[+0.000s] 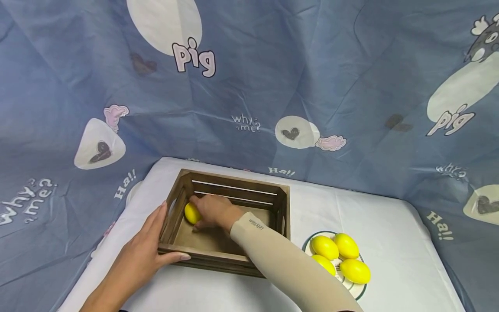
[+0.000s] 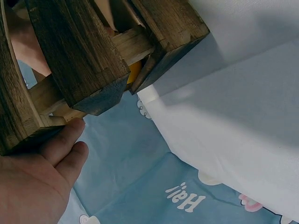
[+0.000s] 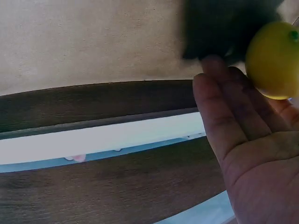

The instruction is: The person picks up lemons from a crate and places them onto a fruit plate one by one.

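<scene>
A brown slatted wooden crate [image 1: 230, 255] stands on the white-covered table. My left hand [image 1: 146, 242] rests on its near left corner, fingers straight along the left end and thumb lying along the front rim. In the left wrist view, two fingertips [image 2: 74, 128] touch the crate's slatted wood [image 2: 88, 56]. My right hand [image 1: 214, 212] reaches down inside the crate and holds a yellow lemon [image 1: 192, 213] near the left end, fingers and thumb on either side of it. The right wrist view shows this lemon [image 3: 273, 60] against the fingers, above the palm.
Right of the crate, a white plate with a green rim [image 1: 360, 291] bears several lemons [image 1: 355, 271]. The right forearm, in a beige sleeve [image 1: 284, 260], crosses the crate's front rim. A blue printed cloth [image 1: 253, 86] hangs behind the table.
</scene>
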The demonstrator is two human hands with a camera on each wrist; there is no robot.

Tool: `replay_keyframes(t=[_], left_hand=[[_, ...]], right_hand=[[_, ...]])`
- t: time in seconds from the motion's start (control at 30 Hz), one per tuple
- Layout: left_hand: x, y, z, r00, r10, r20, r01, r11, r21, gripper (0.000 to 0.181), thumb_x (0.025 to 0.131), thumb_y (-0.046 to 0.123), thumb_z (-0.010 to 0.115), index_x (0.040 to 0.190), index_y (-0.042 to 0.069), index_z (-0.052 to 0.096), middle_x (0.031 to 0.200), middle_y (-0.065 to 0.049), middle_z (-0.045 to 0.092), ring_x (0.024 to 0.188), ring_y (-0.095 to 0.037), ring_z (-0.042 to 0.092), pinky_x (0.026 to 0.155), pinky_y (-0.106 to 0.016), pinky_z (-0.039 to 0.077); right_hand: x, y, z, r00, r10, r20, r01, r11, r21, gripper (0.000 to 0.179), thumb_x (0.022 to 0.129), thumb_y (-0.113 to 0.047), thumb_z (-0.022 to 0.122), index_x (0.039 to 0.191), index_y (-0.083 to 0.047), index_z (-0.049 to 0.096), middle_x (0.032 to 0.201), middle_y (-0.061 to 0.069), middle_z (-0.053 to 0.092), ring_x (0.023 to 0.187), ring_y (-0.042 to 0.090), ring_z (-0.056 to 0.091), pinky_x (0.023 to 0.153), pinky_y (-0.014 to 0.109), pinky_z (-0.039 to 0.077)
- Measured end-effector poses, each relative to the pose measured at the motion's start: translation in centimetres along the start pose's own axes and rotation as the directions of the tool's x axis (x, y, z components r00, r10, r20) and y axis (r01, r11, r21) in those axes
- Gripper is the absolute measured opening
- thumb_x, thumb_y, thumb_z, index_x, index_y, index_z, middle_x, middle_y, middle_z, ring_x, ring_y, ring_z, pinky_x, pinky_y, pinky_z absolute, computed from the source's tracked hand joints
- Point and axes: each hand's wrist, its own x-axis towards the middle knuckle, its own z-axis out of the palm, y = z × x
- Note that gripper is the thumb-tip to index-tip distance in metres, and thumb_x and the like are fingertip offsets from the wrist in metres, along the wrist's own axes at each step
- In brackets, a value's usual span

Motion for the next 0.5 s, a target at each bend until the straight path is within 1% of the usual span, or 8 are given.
replay_keyframes(t=[0.17,0.3,0.5], left_hand=[[-0.07,-0.13,0.06,1.000,0.013,-0.024,-0.013,1.000,0.009,0.136,0.071,0.044,0.097,0.169,0.008,0.010,0.164,-0.025,0.031,0.133,-0.053,0.050,0.092,-0.071,0.048],[-0.07,-0.11,0.11,0.999,0.020,-0.033,-0.019,1.000,0.009,0.136,0.070,0.047,0.096,0.169,0.006,0.011,0.163,-0.025,0.032,0.134,-0.052,0.049,0.093,-0.070,0.048],[-0.05,-0.01,0.06,1.000,0.006,-0.017,-0.006,1.000,-0.006,0.136,0.071,0.051,0.094,0.169,0.007,0.010,0.165,-0.025,0.030,0.136,-0.053,0.047,0.094,-0.071,0.047]], right_hand=[[0.10,-0.18,-0.02,1.000,-0.010,-0.014,0.009,1.000,-0.020,0.062,0.086,-0.051,0.085,0.130,-0.020,0.055,0.087,-0.005,0.064,0.079,0.012,0.063,0.069,0.030,0.055],[0.13,-0.25,0.02,1.000,0.000,-0.018,0.000,1.000,-0.024,0.061,0.086,-0.051,0.086,0.129,-0.021,0.055,0.088,-0.003,0.065,0.080,0.013,0.064,0.069,0.031,0.055],[0.15,-0.39,0.17,1.000,0.020,-0.009,-0.020,1.000,-0.012,0.059,0.086,-0.048,0.086,0.129,-0.021,0.055,0.091,-0.003,0.066,0.080,0.013,0.063,0.068,0.032,0.055]])
